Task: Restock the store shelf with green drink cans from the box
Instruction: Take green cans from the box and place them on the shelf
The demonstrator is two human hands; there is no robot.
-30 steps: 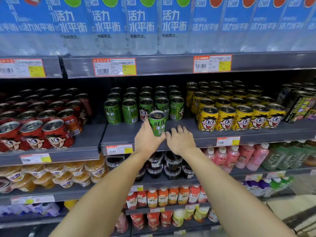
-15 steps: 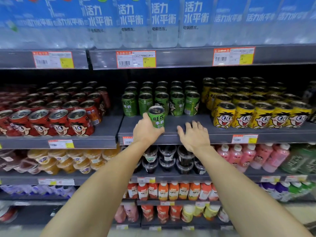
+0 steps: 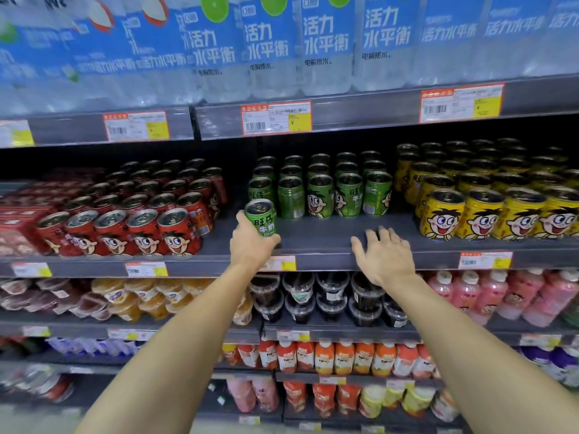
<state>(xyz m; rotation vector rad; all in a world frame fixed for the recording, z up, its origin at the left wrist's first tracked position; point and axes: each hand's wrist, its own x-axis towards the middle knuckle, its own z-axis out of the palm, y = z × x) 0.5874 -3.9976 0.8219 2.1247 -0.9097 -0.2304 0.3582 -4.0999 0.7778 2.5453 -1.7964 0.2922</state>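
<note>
Since the earlier frames the left hand (image 3: pixel 252 245) has carried the held green can (image 3: pixel 261 217) leftward along the shelf (image 3: pixel 329 245), from near the middle of the green block to its left end, and the right hand (image 3: pixel 383 256) has drawn away from it, so that the two hands are now well apart. Left hand: fingers and thumb wrapped round the lower half of the can, which stands about upright at the near left corner of the green section, just in front of the leftmost can of the front row of green cans (image 3: pixel 319 195); whether its base already touches the shelf cannot be told. Right hand: palm down, fingers spread and nearly straight, holding nothing, its fingertips at the bare near strip of the shelf, right of the held can and left of the yellow cans (image 3: pixel 488 214). Green cans: several rows deep at the far middle of the shelf, bare shelf in front of them. Red cans (image 3: pixel 131 227): left section of the same level. Blue-labelled water bottles (image 3: pixel 326 48): shelf above. Price tags (image 3: pixel 275 119): along the shelf edges.
</note>
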